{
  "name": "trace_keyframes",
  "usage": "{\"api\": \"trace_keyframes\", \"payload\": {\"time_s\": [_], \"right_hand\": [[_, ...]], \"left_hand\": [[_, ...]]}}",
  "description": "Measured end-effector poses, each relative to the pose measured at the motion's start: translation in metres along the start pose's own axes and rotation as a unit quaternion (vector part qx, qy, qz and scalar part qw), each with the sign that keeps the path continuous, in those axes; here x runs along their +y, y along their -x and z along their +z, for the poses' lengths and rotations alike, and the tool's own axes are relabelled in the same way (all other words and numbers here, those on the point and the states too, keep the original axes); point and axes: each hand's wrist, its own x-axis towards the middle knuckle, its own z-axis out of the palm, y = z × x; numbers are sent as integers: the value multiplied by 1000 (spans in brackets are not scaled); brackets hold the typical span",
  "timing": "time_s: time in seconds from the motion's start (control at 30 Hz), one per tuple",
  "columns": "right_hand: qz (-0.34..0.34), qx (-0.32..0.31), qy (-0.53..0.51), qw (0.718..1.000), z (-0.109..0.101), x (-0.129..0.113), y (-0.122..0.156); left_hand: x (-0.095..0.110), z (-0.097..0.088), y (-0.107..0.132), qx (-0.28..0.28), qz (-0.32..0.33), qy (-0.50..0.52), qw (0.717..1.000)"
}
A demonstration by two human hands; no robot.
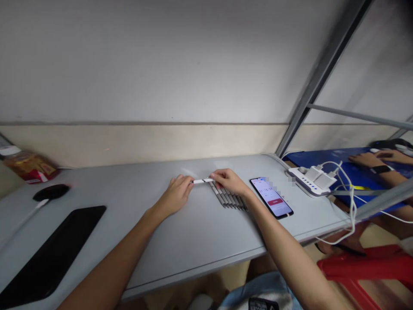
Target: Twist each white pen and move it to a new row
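Observation:
A white pen (200,181) with dark markings is held level just above the grey table, one end in each hand. My left hand (179,192) pinches its left end between thumb and fingers. At the right end, my right hand (227,180) grips it with the fingertips. Below and partly behind my right hand, several grey-and-white pens (226,200) lie side by side in a slanted row; their upper parts are hidden by the hand. A phone (271,198) with a lit screen and a red button lies right of the row.
Plugs and white cables fill a power strip (309,181) at the table's right. On the left are a long black object (54,254), a round black device (50,192) and a bottle (27,165). Another person's hands (371,160) rest over a blue table beyond a metal post (322,77).

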Motion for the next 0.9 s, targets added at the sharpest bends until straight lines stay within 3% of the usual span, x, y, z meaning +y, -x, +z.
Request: {"api": "trace_keyframes", "payload": {"time_s": [0.1, 0.2, 0.37, 0.5, 0.63, 0.8, 0.9], "right_hand": [[-15, -10, -18, 1000, -3, 0, 0], [13, -30, 5, 999, -4, -1, 1], [-7, -30, -16, 999, -4, -3, 2], [19, -21, 22, 999, -5, -4, 2], [-22, -27, -10, 999, -6, -5, 3], [19, -51, 17, 998, -7, -4, 4], [-20, -27, 6, 999, -7, -4, 4]], "left_hand": [[1, 0, 0, 0, -4, 3, 1000], [3, -2, 0, -8, -4, 6, 1000], [5, -4, 0, -12, -17, 8, 1000], [7, -4, 0, -19, -5, 8, 1000], [5, -3, 1, -16, -15, 5, 1000], [3, -3, 0, -19, -5, 8, 1000], [2, -2, 0, -15, -12, 8, 1000]]}}
